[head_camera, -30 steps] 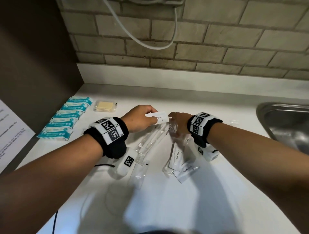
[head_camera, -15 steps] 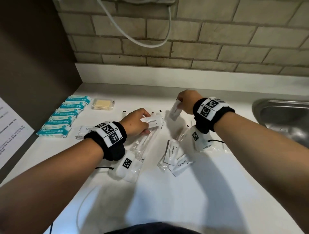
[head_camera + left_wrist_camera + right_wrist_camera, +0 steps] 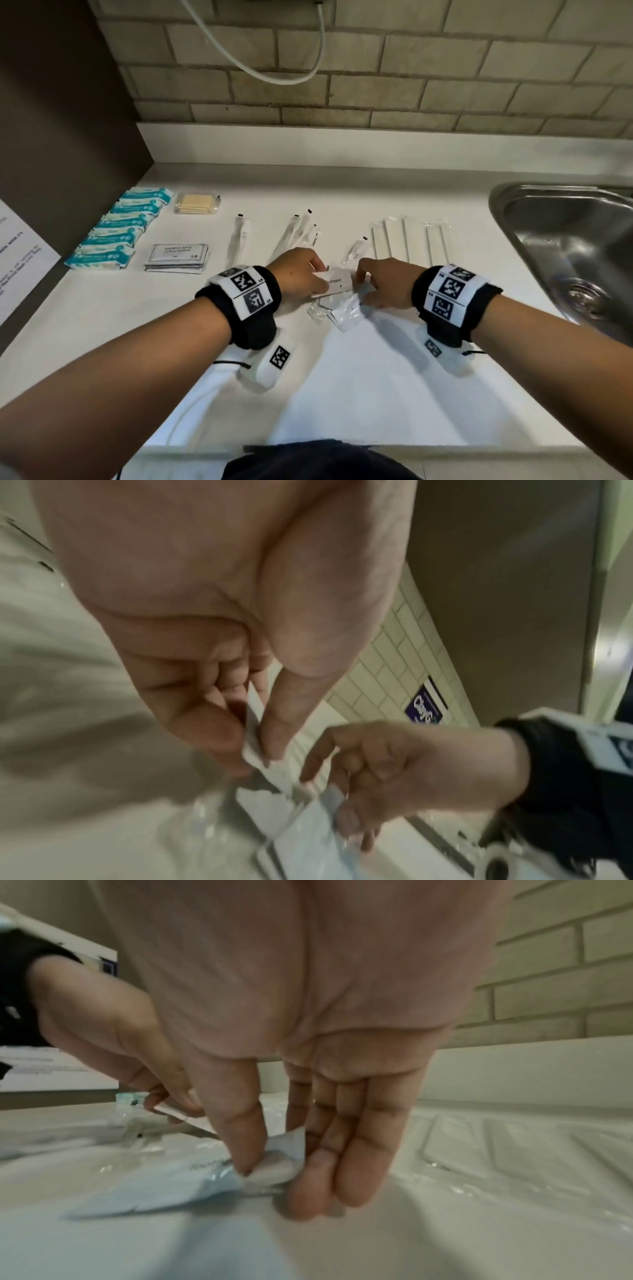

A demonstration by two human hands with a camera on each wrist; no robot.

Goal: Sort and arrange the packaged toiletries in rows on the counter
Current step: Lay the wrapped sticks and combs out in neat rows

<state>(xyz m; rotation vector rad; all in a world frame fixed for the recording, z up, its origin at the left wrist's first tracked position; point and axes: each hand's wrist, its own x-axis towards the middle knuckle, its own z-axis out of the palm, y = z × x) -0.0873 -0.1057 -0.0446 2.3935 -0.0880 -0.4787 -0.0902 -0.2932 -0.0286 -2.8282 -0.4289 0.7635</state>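
A small pile of white toothpaste sachets lies mid-counter between my hands. My left hand pinches one toothpaste sachet by its left end, thumb against fingers. My right hand pinches another sachet from the pile between thumb and fingers, low on the counter. Behind them lie wrapped toothbrushes in a loose row and white wrapped sticks side by side.
Teal packets are lined up at the far left, beside a clear box of yellow pads and a stack of shampoo sachets. A steel sink opens at the right. A paper sheet hangs off the left edge.
My right hand came back from the rear of the counter to the sachet pile and pinched one. My left hand moved right, still holding its sachet. The view shifted, showing the rear rows.
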